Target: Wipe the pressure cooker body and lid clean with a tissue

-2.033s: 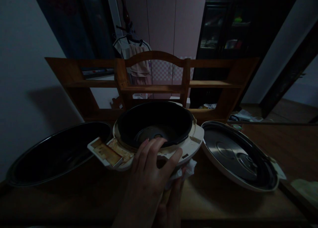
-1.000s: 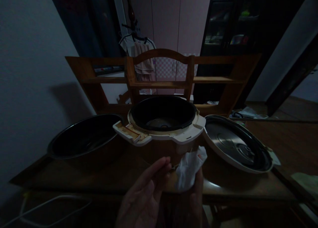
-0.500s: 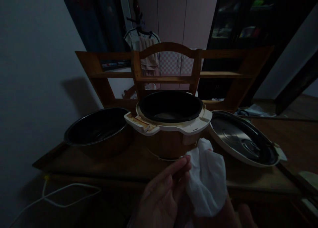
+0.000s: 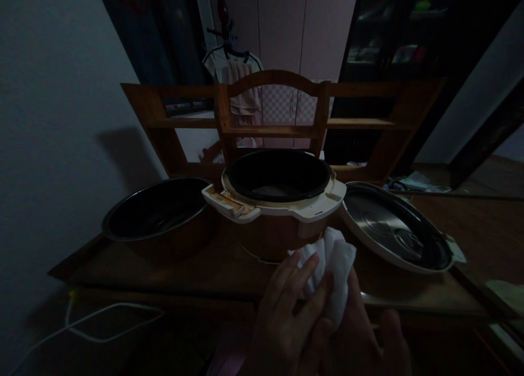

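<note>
Low in the middle of the view, a white cloth (image 4: 339, 275) is bunched between my two hands. My left hand (image 4: 289, 308) lies over it from the left, with its fingers bent onto the fabric. From the right and behind, my right hand (image 4: 362, 329) holds the cloth, its thumb standing apart. Just beyond the hands stands a rice cooker body (image 4: 282, 234) with a pale rim and a dark open inside. To its left sits a dark round inner pot (image 4: 164, 237). The detached cooker lid (image 4: 380, 220) lies on the right, metal inner face up.
Everything stands on a wooden tabletop (image 4: 196, 278), backed by a wooden shelf frame (image 4: 274, 130). A white cable (image 4: 110, 308) loops at the lower left, near the wall (image 4: 53, 147). Clothes (image 4: 241, 87) hang behind the frame. The room is dim.
My left hand has moved right and onto the cloth, its fingers now covering part of it. The cloth has gone from spread out to more folded and bunched.
</note>
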Motion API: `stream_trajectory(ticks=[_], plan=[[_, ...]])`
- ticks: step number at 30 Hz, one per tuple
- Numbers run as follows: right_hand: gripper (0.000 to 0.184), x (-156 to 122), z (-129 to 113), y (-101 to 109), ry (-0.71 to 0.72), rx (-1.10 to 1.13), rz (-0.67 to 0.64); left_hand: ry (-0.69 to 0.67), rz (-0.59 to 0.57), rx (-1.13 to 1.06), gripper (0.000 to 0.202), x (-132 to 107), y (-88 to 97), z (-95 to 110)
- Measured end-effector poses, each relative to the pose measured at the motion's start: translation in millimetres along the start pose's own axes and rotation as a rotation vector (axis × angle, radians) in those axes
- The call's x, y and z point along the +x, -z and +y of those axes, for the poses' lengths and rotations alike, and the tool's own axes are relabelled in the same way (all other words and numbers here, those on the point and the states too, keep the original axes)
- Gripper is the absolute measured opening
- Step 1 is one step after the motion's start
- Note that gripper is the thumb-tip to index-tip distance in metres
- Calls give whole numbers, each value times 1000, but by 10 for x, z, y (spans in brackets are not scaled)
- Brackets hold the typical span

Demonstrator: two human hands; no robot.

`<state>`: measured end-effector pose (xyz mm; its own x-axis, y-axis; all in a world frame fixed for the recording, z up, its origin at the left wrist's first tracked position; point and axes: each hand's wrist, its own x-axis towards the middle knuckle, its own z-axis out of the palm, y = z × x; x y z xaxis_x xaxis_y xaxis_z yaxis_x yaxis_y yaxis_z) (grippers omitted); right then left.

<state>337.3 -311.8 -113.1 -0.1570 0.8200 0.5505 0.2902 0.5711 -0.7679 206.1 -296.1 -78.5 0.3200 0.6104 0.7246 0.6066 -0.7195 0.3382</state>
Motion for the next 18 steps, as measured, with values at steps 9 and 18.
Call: stream_trajectory(ticks=[9,18], plan=[[71,329,-315,42,-169,872,102,-233,17,257,48,-31,60,-130],[61,344,-322,-3,-527,1023,358,-327,66,245,33,-113,206,-230]])
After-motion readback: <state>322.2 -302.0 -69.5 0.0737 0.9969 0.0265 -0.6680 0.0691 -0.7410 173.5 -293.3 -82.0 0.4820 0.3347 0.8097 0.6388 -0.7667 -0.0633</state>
